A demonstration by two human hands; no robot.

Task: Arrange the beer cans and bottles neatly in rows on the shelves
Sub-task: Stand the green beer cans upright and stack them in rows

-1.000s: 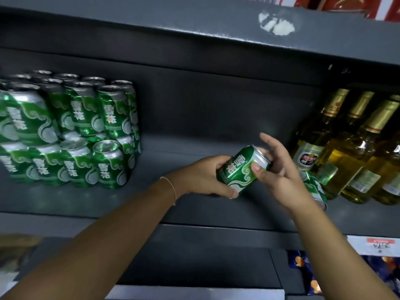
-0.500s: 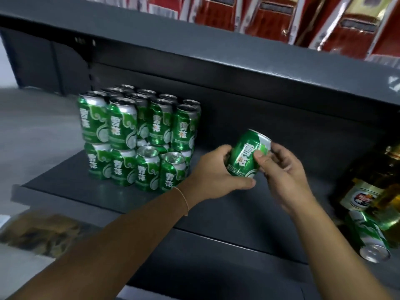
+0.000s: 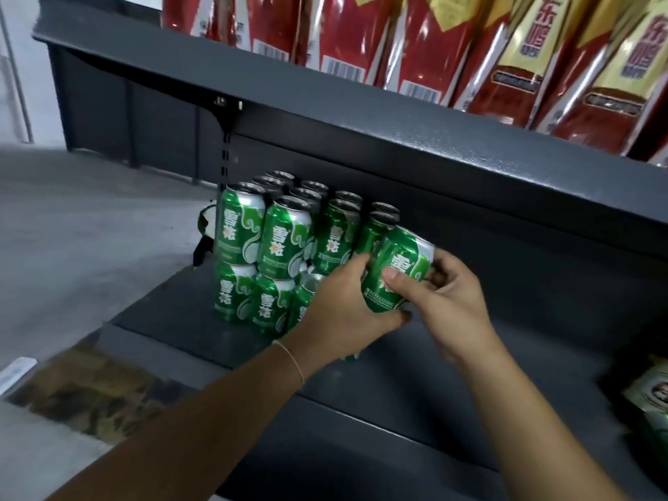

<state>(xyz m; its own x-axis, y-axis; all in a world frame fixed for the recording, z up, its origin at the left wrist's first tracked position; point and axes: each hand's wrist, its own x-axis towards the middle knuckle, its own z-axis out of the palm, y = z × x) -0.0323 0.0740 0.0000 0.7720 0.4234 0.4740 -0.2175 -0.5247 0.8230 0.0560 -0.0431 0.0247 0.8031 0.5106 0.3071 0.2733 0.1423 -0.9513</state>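
Head view looks down on a dark grey shelf (image 3: 506, 356) where both hands carry one green beer can (image 3: 395, 274), tilted with its top leaning away and to the right. It sits just right of the stacked cans (image 3: 267, 247) and close against the nearest of them. The left hand (image 3: 339, 305) wraps the can's lower left side, fingers curled round the body and thumb under its base. The right hand (image 3: 448, 305) pinches it from the right, thumb pressed across the printed label and fingers behind. A thin bracelet (image 3: 292, 359) circles the left wrist.

The stack stands two tiers high at the shelf's left end, with a front lower can whose top is bare and a gap along the right edge of the block. Red and yellow packets (image 3: 470, 48) line the shelf above.

Judging from this, the can is headed for the right side of the block, and that is where trouble lies. Coming in tilted, its rim could knock an upper-tier can, and those rest only on the lids beneath, so a sideways nudge may topple one off the near edge. Set down off-centre on a lid, the new can may itself rock and slide. Two hands crowd a narrow gap; knuckles brushing the neighbours could push the rows crooked.
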